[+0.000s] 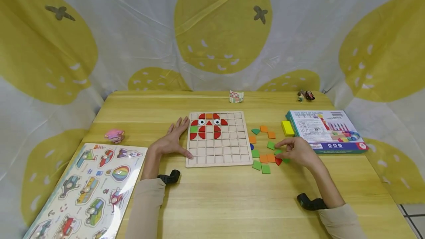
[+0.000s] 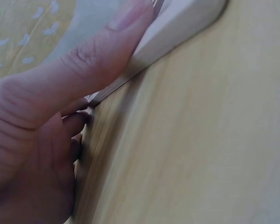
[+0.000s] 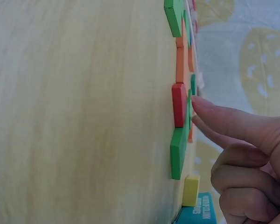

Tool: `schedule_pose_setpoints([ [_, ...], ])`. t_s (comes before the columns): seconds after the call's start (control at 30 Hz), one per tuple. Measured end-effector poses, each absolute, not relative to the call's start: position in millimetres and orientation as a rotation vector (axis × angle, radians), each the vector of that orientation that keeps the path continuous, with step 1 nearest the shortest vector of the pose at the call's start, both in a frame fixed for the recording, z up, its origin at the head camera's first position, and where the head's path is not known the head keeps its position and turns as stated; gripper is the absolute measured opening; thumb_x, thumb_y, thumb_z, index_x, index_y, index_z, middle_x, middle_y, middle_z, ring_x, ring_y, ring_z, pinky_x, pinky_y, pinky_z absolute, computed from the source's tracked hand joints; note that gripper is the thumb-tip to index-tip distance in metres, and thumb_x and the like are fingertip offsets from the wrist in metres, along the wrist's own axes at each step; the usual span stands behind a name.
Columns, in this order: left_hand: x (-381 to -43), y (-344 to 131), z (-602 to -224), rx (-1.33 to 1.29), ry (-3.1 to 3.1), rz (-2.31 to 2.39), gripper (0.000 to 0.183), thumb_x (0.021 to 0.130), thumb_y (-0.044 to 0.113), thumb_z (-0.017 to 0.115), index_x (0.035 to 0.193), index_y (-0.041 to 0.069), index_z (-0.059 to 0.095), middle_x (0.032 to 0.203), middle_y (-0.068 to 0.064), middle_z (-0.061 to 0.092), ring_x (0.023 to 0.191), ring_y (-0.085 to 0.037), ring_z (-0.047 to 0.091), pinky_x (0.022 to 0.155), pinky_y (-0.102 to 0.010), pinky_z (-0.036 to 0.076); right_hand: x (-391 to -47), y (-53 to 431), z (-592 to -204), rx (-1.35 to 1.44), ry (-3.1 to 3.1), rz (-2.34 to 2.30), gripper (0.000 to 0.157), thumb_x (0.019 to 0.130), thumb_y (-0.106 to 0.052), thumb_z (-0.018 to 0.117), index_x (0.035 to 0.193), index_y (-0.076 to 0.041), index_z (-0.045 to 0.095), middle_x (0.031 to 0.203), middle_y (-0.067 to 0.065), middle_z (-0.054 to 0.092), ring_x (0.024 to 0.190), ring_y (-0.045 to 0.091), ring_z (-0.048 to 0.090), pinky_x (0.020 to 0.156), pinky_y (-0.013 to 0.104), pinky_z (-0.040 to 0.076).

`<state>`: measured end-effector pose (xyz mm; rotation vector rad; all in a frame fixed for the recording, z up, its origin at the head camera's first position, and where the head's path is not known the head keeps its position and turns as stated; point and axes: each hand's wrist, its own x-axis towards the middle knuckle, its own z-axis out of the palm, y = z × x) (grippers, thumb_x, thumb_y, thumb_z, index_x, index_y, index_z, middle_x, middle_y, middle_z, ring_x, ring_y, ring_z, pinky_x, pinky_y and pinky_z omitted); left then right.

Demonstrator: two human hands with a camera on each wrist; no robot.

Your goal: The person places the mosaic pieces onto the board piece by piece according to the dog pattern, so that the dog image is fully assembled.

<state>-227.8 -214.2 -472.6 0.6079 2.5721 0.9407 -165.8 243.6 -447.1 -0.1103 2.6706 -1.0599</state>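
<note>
My left hand (image 1: 170,141) is spread along the left side of a wooden grid board (image 1: 219,165). Its thumb (image 2: 91,58) lies over the board's near corner, and the other fingertips are at the far left edge. Red curved pieces (image 1: 202,132), two eye pieces, an orange square and a green square (image 1: 193,129) form a pattern in the upper left cells. Over the loose pieces to the right is my right hand (image 1: 297,152), thumb and index finger apart around a green piece (image 1: 278,152). A red piece (image 3: 178,105) lies just below the thumb.
Loose orange squares (image 1: 263,128), green squares (image 1: 266,169) and a blue piece lie beside the board. A yellow block (image 1: 287,128) touches a boxed set (image 1: 328,128) at right. A puzzle board (image 1: 99,180), a pink toy (image 1: 114,135), a small card (image 1: 236,96) and figurines (image 1: 306,96) lie around.
</note>
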Motion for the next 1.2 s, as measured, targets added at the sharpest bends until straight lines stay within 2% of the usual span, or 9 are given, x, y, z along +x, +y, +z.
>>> schedule_pose_setpoints([
  [0.2, -228, -213, -472, 0.606, 2.572, 0.931, 0.139, 0.056, 0.044, 0.091, 0.156, 0.01, 0.0, 0.164, -0.009, -0.008, 0.151, -0.03, -0.016, 0.122, -0.053, -0.011, -166, 244, -448, -0.068, 2.702, -1.043, 0.029, 0.077, -0.018, 0.081, 0.102, -0.006, 0.074, 0.059, -0.002, 0.038, 0.054, 0.011, 0.034, 0.047, 0.023, 0.026],
  [0.53, -227, -216, -473, 0.591, 2.576, 0.928, 0.139, 0.056, 0.045, 0.091, 0.156, 0.009, 0.001, 0.164, -0.009, -0.008, 0.151, -0.031, -0.016, 0.121, -0.054, -0.01, -173, 234, -451, -0.065, 2.712, -1.025, 0.021, 0.078, -0.02, 0.08, 0.095, -0.008, 0.076, 0.055, -0.003, 0.034, 0.051, 0.012, 0.03, 0.046, 0.023, 0.024],
  [0.77, -227, -216, -473, 0.599, 2.585, 0.925, 0.139, 0.056, 0.045, 0.091, 0.156, 0.01, 0.001, 0.164, -0.008, -0.008, 0.151, -0.03, -0.016, 0.121, -0.054, -0.01, -182, 228, -452, -0.015, 2.759, -0.999, 0.032, 0.077, -0.028, 0.081, 0.102, -0.008, 0.074, 0.056, -0.002, 0.039, 0.05, 0.013, 0.033, 0.045, 0.023, 0.026],
  [1.03, -226, -214, -474, 0.587, 2.571, 0.949, 0.139, 0.056, 0.044, 0.091, 0.156, 0.01, 0.002, 0.164, -0.009, -0.008, 0.151, -0.031, -0.016, 0.121, -0.055, -0.01, -194, 213, -447, -0.086, 2.688, -0.987, 0.026, 0.079, -0.018, 0.078, 0.1, -0.004, 0.072, 0.057, -0.001, 0.042, 0.051, 0.013, 0.038, 0.046, 0.023, 0.031],
  [1.2, -226, -213, -472, 0.595, 2.571, 0.947, 0.139, 0.055, 0.044, 0.091, 0.156, 0.009, 0.002, 0.164, -0.009, -0.008, 0.151, -0.031, -0.016, 0.121, -0.055, -0.01, -210, 179, -435, -0.244, 2.679, -1.022, 0.022, 0.083, -0.016, 0.075, 0.102, -0.006, 0.073, 0.055, -0.001, 0.036, 0.05, 0.015, 0.031, 0.048, 0.024, 0.028],
])
